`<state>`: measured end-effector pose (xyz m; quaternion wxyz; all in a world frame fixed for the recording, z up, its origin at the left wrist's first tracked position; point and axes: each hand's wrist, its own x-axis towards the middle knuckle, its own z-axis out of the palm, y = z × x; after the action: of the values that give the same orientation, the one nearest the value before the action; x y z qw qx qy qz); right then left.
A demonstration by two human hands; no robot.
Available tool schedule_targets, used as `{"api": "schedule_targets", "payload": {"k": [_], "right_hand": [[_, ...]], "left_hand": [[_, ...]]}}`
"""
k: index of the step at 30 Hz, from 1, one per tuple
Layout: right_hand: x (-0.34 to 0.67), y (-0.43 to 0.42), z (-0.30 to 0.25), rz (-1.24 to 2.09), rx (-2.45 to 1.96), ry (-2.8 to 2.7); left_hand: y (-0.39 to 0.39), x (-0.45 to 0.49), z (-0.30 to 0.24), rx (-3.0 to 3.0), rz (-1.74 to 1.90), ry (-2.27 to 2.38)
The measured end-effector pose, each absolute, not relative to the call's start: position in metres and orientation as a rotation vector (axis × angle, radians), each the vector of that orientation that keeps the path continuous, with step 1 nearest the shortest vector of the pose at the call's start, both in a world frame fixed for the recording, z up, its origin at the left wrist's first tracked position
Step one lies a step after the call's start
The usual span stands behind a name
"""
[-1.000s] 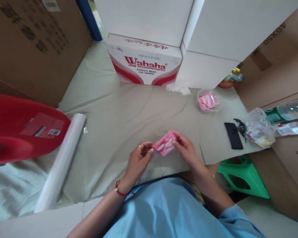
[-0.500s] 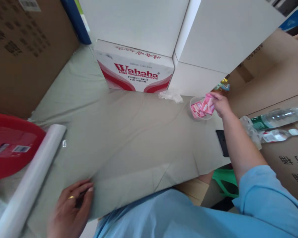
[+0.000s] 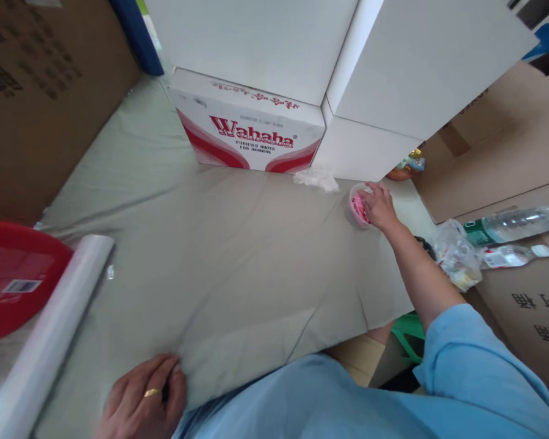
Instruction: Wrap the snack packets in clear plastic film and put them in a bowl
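My right hand (image 3: 379,204) reaches down into a small clear plastic tub (image 3: 353,214) at the far right of the cloth-covered table. Its fingers are bent over the pink packets (image 3: 359,208) inside, closed on them; the fingertips are partly hidden. My left hand (image 3: 144,396), with a gold ring, rests on the cloth near the front edge. Its fingers are curled in towards the thumb, and nothing shows in them.
A Wahaha water carton (image 3: 251,134) and white cabinets (image 3: 256,42) stand at the back, with crumpled clear plastic (image 3: 316,178) before them. Left are a plastic roll (image 3: 55,329) and a red basin (image 3: 22,268). Bottles (image 3: 521,224) and a plastic bag (image 3: 460,253) lie right.
My right hand has moved slightly left and down into the tub; the pink packet it held above the rim is now in among the others. My left hand has curled tighter and shifted nearer me.
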<state>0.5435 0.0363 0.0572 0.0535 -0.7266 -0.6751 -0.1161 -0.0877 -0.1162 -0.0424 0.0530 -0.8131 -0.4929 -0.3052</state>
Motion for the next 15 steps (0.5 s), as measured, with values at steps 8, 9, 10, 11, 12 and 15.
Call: {"api": "schedule_targets", "payload": {"k": [8,9,10,11,12,15], "right_hand": [[0.479,-0.004,0.063,-0.378,-2.003,-2.019],[0.472,-0.003,0.062,-0.365,-1.978,-2.018],[0.465,0.001,0.061,-0.344,-1.956,-2.014],[0.459,0.007,0.060,-0.311,-1.945,-2.009],[0.453,0.017,0.059,-0.266,-1.952,-2.002],[0.435,0.052,0.063,-0.139,-2.078,-1.976]], "left_hand": [[-0.122,-0.085,-0.042,-2.488,-0.899,-1.667],[-0.122,-0.084,-0.041,-2.493,-0.885,-1.651],[-0.121,-0.083,-0.041,-2.492,-0.876,-1.630],[-0.121,-0.083,-0.040,-2.485,-0.868,-1.616],[-0.121,-0.083,-0.040,-2.481,-0.859,-1.609],[-0.120,-0.082,-0.040,-2.484,-0.837,-1.619]]}}
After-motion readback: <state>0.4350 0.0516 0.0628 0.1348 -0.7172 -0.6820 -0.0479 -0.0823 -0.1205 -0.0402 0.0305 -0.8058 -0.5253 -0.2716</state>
